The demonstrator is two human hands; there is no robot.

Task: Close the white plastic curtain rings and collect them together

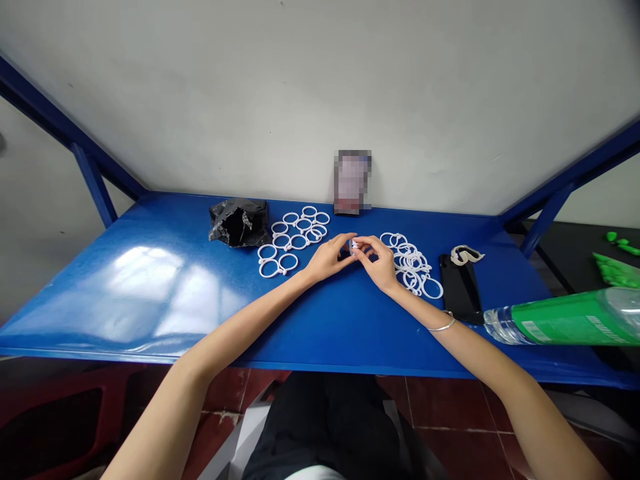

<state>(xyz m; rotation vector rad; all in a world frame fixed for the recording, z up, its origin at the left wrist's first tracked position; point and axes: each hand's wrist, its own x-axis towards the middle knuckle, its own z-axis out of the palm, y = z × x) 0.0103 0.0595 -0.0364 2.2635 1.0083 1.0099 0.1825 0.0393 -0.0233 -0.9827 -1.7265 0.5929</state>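
Note:
Fingertip to fingertip over the middle of the blue table, my left hand [329, 259] and my right hand [379, 264] are both closed on a small white plastic ring [355, 245]. Most of that ring is hidden by the fingers. To the left of my left hand lies a loose group of white rings [299, 242] with small knobs on their rims. Another pile of white rings [411, 262], overlapping one another, sits just right of my right hand.
A crumpled black plastic bag [239, 223] stands open at the back left. A blurred-out upright phone-like object [352, 183] leans on the wall. At right lie a black phone [457, 290], a cream curved clip [466, 255] and a green-labelled bottle [570, 319]. Blue struts [95, 183] flank the table.

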